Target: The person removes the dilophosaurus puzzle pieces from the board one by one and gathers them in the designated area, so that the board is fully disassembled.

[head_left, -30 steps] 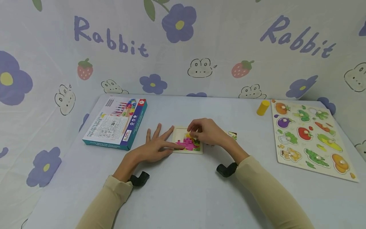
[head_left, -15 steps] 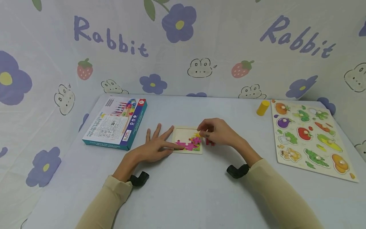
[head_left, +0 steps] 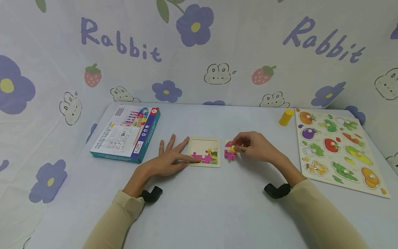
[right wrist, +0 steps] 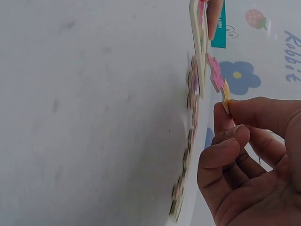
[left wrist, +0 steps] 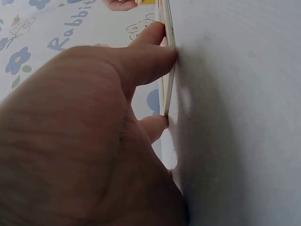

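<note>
A small wooden puzzle tray (head_left: 204, 139) lies on the table with pink and green jigsaw pieces (head_left: 207, 158) along its lower part. My left hand (head_left: 166, 162) is spread flat, its fingertips on the tray's left side and one finger reaching over the pink pieces. To the right of the tray, my right hand (head_left: 256, 147) pinches a pink and yellow puzzle piece (right wrist: 215, 73) between thumb and finger, raised off the table. Beneath it lie several loose puzzle pieces (right wrist: 193, 84), partly hidden by the hand in the head view.
A boxed toy (head_left: 124, 135) lies at the left. On the right is a vegetable peg puzzle board (head_left: 340, 152), with a yellow cylinder (head_left: 286, 117) standing beside its upper left corner. A patterned cloth (head_left: 217, 48) hangs behind the table.
My right hand has moved right, from over the tray to above the loose pieces, carrying the pink and yellow puzzle piece out. My left hand has stayed in place.
</note>
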`<state>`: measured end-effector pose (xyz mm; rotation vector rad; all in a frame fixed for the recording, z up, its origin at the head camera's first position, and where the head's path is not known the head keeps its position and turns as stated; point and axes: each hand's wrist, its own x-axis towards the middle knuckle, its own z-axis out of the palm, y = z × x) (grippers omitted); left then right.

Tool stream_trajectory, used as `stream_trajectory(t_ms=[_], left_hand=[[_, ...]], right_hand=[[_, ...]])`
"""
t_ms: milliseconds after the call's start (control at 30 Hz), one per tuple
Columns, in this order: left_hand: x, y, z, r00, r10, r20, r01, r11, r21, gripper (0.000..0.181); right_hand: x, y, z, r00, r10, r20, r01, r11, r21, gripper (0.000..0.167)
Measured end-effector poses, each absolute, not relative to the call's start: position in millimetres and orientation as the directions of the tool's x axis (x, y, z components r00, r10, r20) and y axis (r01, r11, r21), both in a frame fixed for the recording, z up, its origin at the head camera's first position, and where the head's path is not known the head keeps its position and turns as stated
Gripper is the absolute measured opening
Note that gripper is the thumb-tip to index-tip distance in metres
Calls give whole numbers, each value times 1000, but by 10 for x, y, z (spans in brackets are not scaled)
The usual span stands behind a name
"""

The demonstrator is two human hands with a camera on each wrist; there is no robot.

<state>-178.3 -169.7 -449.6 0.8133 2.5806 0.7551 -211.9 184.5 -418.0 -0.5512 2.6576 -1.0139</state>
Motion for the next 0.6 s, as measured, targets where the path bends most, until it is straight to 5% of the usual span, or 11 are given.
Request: stream_trajectory(t_ms=[600], left_hand=[[-1785, -1693, -4493, -778, 609, -154, 438, 702, 561, 40]], right_hand=[[-2093, 2115, -4208, -909, -401, -118, -240, 732, -638, 15]])
